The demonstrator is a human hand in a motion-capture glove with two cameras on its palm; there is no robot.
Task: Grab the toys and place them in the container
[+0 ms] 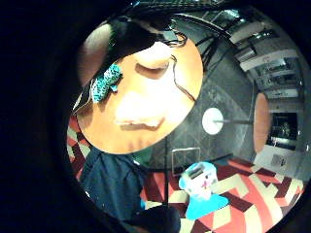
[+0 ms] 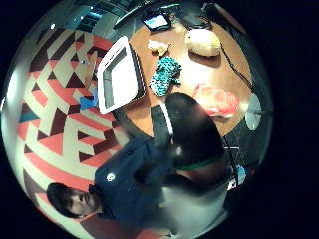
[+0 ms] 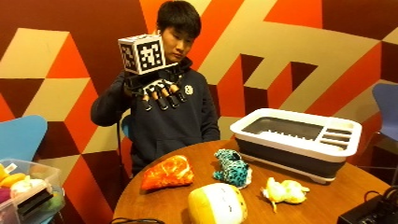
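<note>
My gloved right hand [image 3: 159, 91] is raised in the air in front of the person's chest, well above the round wooden table [image 3: 155, 203]. Its fingers hang loosely curled and hold nothing. On the table lie an orange toy [image 3: 167, 172], a teal spotted toy [image 3: 233, 168], a round yellow plush [image 3: 217, 203] and a small yellow-white toy [image 3: 284, 190]. The white and grey container [image 3: 249, 136] stands at the table's far right and looks empty. From the thumb side palm view, the container [image 2: 119, 74] lies beside the teal toy [image 2: 164, 75], with the orange toy [image 2: 217, 98] nearest the person.
A clear bin [image 3: 24, 191] with several toys stands off the table at the lower left, beside a blue chair [image 3: 22, 135]. A black device [image 3: 373, 212] with cables sits at the table's near right edge. Another blue chair [image 3: 388, 107] is at the far right.
</note>
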